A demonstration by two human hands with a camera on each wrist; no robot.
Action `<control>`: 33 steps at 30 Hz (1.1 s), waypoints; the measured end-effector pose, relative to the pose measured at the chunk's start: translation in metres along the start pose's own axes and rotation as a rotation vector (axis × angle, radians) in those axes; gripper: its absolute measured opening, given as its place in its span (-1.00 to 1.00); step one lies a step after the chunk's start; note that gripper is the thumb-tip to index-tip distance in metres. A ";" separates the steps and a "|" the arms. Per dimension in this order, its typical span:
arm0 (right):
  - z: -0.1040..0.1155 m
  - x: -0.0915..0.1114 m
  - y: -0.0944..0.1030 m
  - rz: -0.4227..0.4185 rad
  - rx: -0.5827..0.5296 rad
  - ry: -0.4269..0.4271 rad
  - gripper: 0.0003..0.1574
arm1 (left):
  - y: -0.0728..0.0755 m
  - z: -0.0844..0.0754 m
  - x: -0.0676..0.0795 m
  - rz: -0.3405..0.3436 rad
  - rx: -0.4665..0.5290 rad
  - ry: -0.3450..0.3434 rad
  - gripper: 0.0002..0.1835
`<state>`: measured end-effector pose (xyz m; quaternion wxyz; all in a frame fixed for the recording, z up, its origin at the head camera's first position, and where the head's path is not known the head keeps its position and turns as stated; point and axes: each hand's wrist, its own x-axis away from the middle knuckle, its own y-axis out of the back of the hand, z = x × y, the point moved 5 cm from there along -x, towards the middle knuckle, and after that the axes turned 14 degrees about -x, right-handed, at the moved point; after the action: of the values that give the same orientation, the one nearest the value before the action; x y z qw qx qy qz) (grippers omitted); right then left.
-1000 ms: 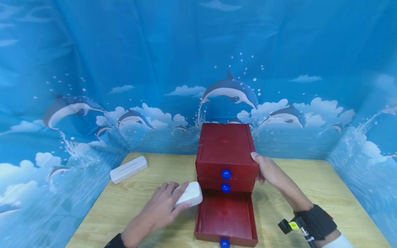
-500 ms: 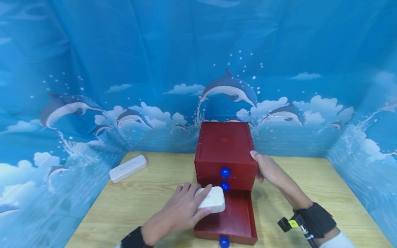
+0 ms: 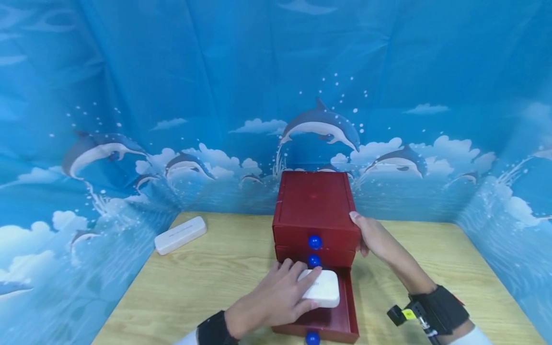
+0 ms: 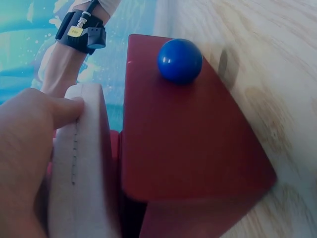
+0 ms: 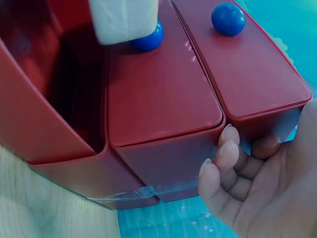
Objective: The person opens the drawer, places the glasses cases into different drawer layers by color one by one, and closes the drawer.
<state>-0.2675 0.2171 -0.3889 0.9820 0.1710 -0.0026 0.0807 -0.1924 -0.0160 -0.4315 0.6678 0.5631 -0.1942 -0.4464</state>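
My left hand (image 3: pixel 280 294) grips a small white case (image 3: pixel 324 289) with rounded corners, fingers over its top and thumb along the near side. The case is above the pulled-out bottom drawer (image 3: pixel 318 318) of a red drawer cabinet (image 3: pixel 316 199). In the left wrist view the thumb presses on the white case (image 4: pixel 81 163), beside the drawer's red front (image 4: pixel 183 134). My right hand (image 3: pixel 375 237) holds the cabinet's right side, thumb at the top edge. The right wrist view has its bent fingers (image 5: pixel 228 153) at the side wall, close to the gap between the two upper drawers.
A longer white case (image 3: pixel 180 235) with faint print lies at the table's back left. Blue round knobs (image 3: pixel 315 242) stick out from the drawer fronts; the two upper drawers are closed. A dolphin-print curtain (image 3: pixel 241 96) surrounds the wooden table (image 3: pixel 172 292).
My left hand has carried the small white case rightward, from beside the cabinet to over the open bottom drawer. The right hand has kept its hold on the cabinet's side.
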 end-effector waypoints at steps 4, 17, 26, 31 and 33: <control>-0.001 0.000 0.001 0.001 0.000 -0.001 -0.02 | -0.002 -0.006 -0.005 -0.020 -0.036 -0.021 -0.29; 0.000 0.000 0.002 0.005 0.005 0.016 -0.03 | 0.004 -0.025 -0.015 -0.015 -0.024 -0.099 -0.28; -0.002 0.001 0.000 0.003 0.006 0.013 -0.03 | -0.015 -0.031 -0.026 -0.019 -0.020 -0.130 -0.26; -0.001 0.000 0.001 0.006 0.021 0.024 -0.02 | -0.020 -0.028 -0.029 -0.036 -0.049 -0.116 -0.25; -0.002 -0.001 0.002 0.001 0.016 0.021 -0.02 | -0.023 -0.026 -0.029 -0.014 -0.060 -0.108 -0.25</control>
<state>-0.2687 0.2191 -0.3902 0.9805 0.1778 0.0081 0.0830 -0.1963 0.0235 -0.4530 0.6697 0.5191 -0.2125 -0.4866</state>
